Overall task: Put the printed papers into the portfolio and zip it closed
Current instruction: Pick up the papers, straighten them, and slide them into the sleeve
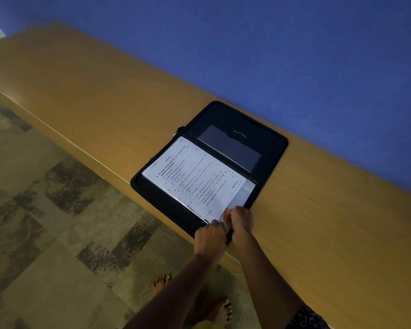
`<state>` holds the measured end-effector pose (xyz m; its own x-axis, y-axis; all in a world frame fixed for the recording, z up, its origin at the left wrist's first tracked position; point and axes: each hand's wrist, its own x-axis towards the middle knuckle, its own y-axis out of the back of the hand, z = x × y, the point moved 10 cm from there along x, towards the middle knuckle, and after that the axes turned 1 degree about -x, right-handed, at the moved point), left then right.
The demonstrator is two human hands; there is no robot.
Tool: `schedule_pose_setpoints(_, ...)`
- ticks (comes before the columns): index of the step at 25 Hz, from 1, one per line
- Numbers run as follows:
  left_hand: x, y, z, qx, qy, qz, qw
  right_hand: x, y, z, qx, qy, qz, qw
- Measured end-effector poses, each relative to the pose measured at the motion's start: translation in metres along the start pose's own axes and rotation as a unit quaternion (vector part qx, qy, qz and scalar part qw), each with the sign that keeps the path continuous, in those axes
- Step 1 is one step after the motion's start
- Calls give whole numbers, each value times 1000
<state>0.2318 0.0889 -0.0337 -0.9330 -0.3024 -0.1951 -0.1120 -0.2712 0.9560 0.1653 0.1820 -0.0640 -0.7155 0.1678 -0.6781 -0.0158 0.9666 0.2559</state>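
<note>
Just beyond both hands, the printed papers (195, 176) lie on the near half of the open portfolio (237, 138) on the worktop (104, 110). Left hand (210, 236) and right hand (241, 222) pinch the near corner, apparently parting a sleeve; feed sheets square, edges inside the zip track.

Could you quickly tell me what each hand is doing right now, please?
Left hand: grip closed on the printed papers' near corner.
Right hand: grip closed on the same corner.
</note>
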Motion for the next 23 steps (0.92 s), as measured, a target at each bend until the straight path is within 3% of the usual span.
schedule_pose_setpoints(3, 0, -3, 1, 1, -11, -8, 1000, 1, -2, 6, 39, -16, -34, 999)
schedule_pose_setpoints(9, 3, 0, 3, 9, -43, -15, 999, -1, 6, 7, -2, 7, 11, 1000)
schedule_pose_setpoints(16, 0, -3, -8, 1, -109, -48, 993, -12, 16, 33, -14, -37, 23, 999)
schedule_pose_setpoints(23, 26, 30, -86, -14, -47, -19, 999, -27, 27, 44, -54, -21, 57, 997)
